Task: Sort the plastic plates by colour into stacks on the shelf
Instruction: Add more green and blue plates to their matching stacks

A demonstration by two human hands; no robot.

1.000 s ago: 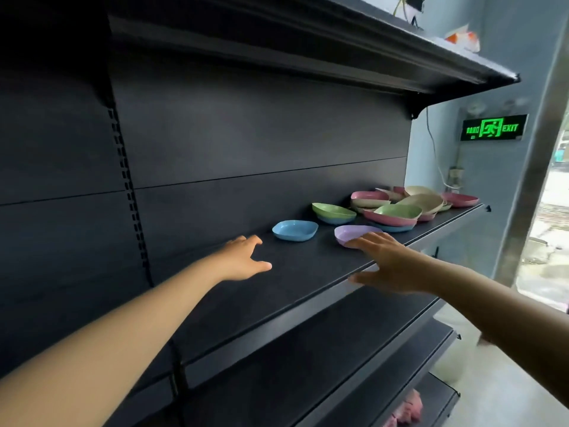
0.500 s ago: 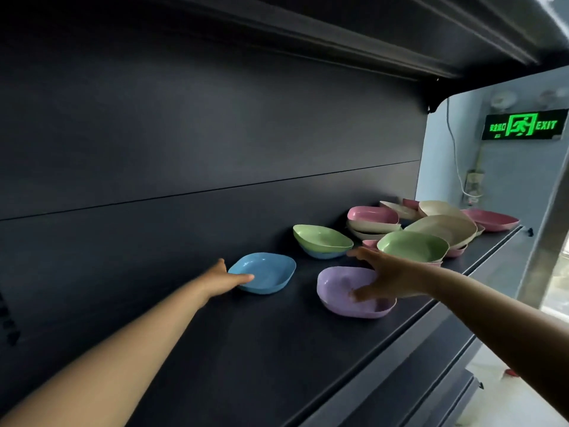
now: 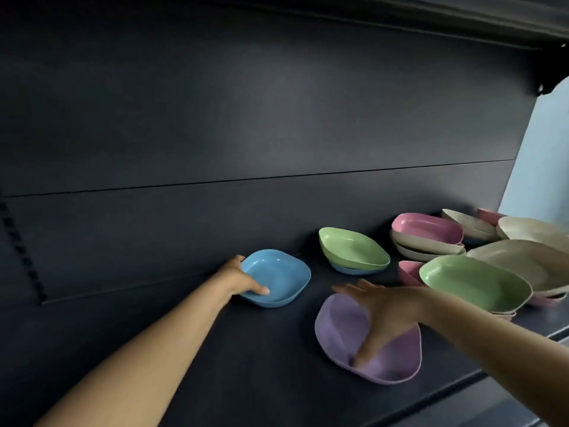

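On dark shelf (image 3: 184,349), glossy, perhaps plastic, rounded-square plates (image 3: 354,251)

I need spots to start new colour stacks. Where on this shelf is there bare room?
Bare shelf lies left of and in front of the blue plate held by the left hand, reaching to the purple plate under the right hand. A narrower gap separates those two plates. The right end is crowded with green, pink and cream plates.

A shop, dark metal display shelving (image 3: 215,349) with a slotted upright (image 3: 23,251) at its left edge, pastel plastic plates (image 3: 354,251) along the shelf's right end
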